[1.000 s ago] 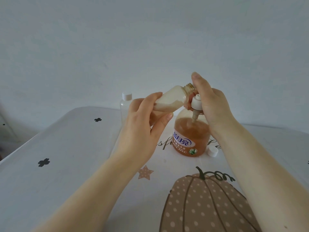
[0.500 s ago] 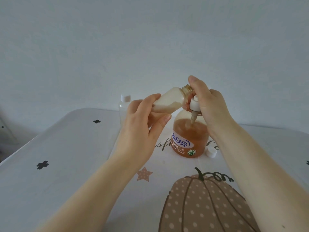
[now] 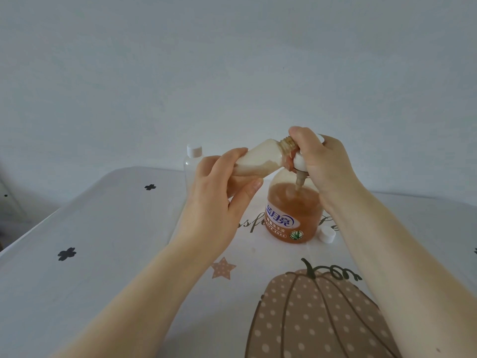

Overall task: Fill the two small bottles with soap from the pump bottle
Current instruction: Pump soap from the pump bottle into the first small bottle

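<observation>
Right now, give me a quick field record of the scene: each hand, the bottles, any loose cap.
left hand: grips the small bottle, tilted, open neck at the pump spout
right hand: curled over the pump head of the pump bottle
pump bottle: upright on the table, orange soap inside
second small bottle: capped, standing behind the left hand
loose cap: on the table right of the pump bottle
</observation>
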